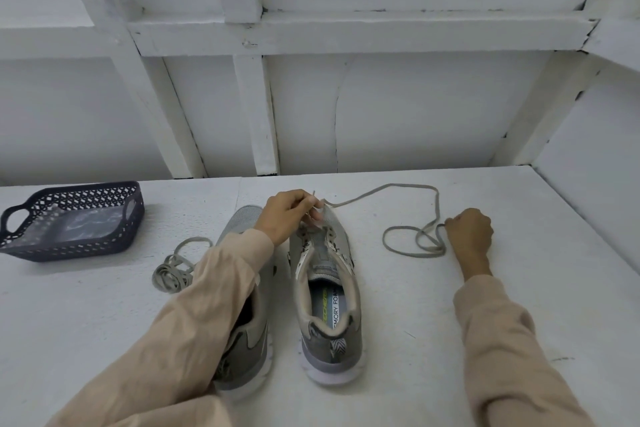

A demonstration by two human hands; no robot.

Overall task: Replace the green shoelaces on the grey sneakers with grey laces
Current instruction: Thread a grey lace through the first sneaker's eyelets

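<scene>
Pinched between the thumb and fingertips of the left hand (291, 215) is one tip of a grey lace (398, 188), held just over the toe-end eyelets of the right-hand sneaker (329, 350). At far left, a dark perforated basket (69, 248) is set on the white table (398, 374). Next to it a second grey lace (171, 274) is left in a loose bundle, close beside the left-hand sneaker (240, 354), which is largely covered by a beige sleeve (225, 288). The right-hand sneaker is stood heel nearest: grey mesh, patterned trim, pale sole, printed insole. From its toe the grey lace is trailed rightwards across the table in loose loops, and its far part is gripped by the curled fingers of the right hand (469, 232), which is rested on the table.
</scene>
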